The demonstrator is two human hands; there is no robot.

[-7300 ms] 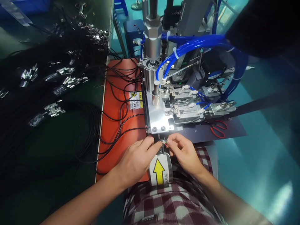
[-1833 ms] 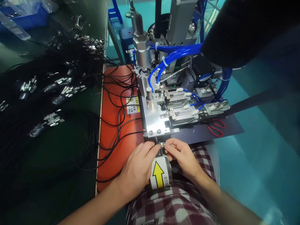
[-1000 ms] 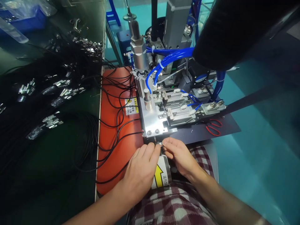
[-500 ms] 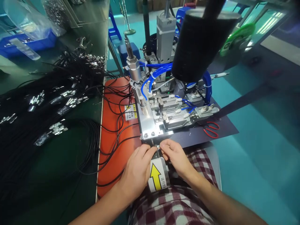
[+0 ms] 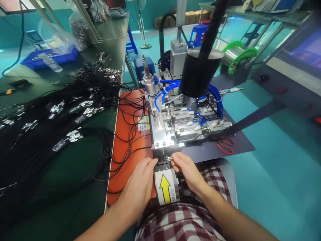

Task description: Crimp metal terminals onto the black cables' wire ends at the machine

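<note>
Fingertips [image 5: 175, 156] of the right hand [image 5: 188, 171] are pinched together on a small silvery piece with a touch of red [image 5: 170, 159], beside the black metal track [image 5: 164, 166] at the near end of a shiny silver metal plate [image 5: 159, 132]. Whether the piece touches the track is too small to tell. Across from it, the left hand [image 5: 140, 184] has its leading fingertip at the track's left edge, the remaining fingers curled underneath and hidden; I cannot tell whether they grip anything. A thin black cable [image 5: 115, 192] runs over the orange-red flat surface [image 5: 135, 159] towards that hand.

Judging by the pinch, the step in hand is fine positioning of the small piece at the track; the next move seems to call for a steady right hold and light, exact pressure.

Both forearms reach forward from the lower corners and converge either side of the white label with a yellow arrow [image 5: 165, 187]. The left hand lies back upwards, the right angled inwards with its lower fingers curled
</note>
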